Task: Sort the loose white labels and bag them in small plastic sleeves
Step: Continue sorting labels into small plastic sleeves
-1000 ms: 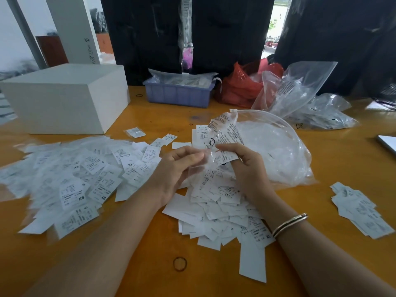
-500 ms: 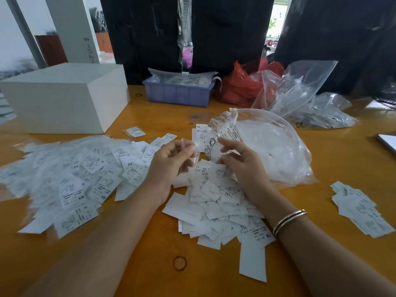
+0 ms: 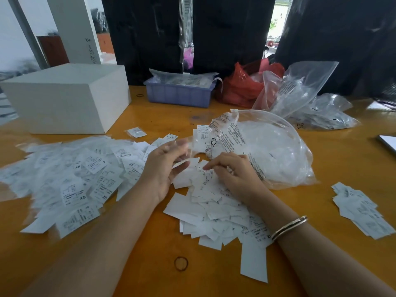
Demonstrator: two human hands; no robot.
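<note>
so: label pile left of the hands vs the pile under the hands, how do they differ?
The left pile looks glossy, with clear film edges, so its labels seem already sleeved; the centre pile is bare matte paper. The left pile spreads wide and mostly shows print (XS, S); the centre pile is tighter, with many blank sides up. The right hand rests on the centre pile; no hand touches the left one. Both are small white size labels on the table.

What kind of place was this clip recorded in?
Probably a garment packing workshop: piles of size labels on an orange worktable, a large clear bag of plastic sleeves, and a blue bin of supplies.
</note>
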